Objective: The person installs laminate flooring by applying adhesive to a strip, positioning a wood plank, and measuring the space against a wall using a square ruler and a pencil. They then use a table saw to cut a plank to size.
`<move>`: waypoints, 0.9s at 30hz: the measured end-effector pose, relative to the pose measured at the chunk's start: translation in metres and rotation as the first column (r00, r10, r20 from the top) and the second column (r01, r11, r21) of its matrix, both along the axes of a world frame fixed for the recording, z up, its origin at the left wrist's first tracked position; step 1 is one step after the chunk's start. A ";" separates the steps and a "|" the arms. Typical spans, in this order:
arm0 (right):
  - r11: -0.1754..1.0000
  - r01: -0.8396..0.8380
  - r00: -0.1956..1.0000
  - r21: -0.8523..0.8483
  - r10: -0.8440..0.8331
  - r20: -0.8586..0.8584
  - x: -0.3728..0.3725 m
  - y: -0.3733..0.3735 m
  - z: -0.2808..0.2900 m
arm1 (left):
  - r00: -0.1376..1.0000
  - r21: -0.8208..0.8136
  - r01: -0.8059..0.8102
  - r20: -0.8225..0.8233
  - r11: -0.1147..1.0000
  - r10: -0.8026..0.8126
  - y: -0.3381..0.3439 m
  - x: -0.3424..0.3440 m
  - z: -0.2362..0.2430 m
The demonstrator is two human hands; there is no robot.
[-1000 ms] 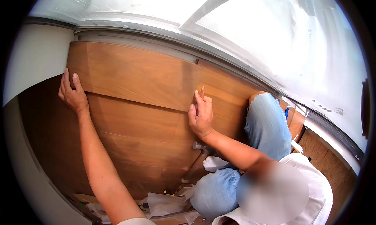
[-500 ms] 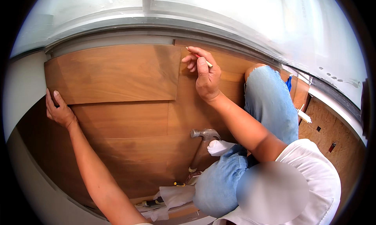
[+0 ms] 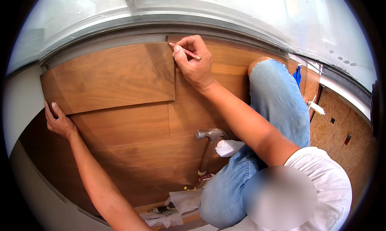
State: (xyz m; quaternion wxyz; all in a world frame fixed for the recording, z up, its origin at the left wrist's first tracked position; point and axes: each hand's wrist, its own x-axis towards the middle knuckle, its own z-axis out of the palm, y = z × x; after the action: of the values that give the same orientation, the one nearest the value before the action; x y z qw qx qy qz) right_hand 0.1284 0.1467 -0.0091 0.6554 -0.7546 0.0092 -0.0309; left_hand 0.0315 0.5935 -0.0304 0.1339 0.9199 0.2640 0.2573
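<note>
A loose wooden plank (image 3: 108,76) lies over the fitted floor boards (image 3: 132,128), its left end by the pale wall. My left hand (image 3: 60,121) rests at the plank's lower left corner, fingers stretched and slightly apart, touching its edge. My right hand (image 3: 196,62) is closed on a red pencil (image 3: 191,54). The pencil's point is at the plank's upper right corner, beside the end of a fitted board. Whether the point touches the wood I cannot tell.
A claw hammer (image 3: 211,134) lies beside my socked foot (image 3: 228,148). Behind the plank runs a dark window track (image 3: 140,30) under glass panels. Right of my knee are a blue item (image 3: 297,75), a white tube (image 3: 316,107) and bare chipboard (image 3: 341,122). Paper scraps (image 3: 185,201) lie near my other knee.
My right hand has moved left and slightly up, turning the pencil so its point comes to the plank's corner. My left hand stays at the plank's lower left corner.
</note>
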 end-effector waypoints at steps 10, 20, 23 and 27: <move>0.996 0.015 1.000 -0.093 -0.015 0.003 0.000 0.001 -0.002 | 0.999 0.072 -0.007 -0.041 0.997 0.010 0.003 0.000 -0.001; 1.000 0.006 1.000 -0.022 -0.006 0.000 -0.002 0.000 -0.007 | 0.999 0.073 0.032 -0.030 0.997 -0.029 0.001 0.001 0.003; 1.000 -0.003 1.000 -0.017 0.003 0.005 -0.002 -0.002 -0.008 | 0.999 0.088 0.025 -0.040 0.996 -0.021 0.002 0.001 0.002; 0.999 0.003 1.000 -0.045 -0.003 0.002 -0.002 -0.002 -0.007 | 0.999 0.076 0.015 -0.031 0.997 -0.013 -0.003 0.003 0.004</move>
State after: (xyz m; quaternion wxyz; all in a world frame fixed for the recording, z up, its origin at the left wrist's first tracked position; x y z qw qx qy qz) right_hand 0.1265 0.1451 -0.0162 0.6382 -0.7691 0.0090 -0.0328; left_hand 0.0341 0.5901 -0.0268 0.0963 0.9300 0.2496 0.2520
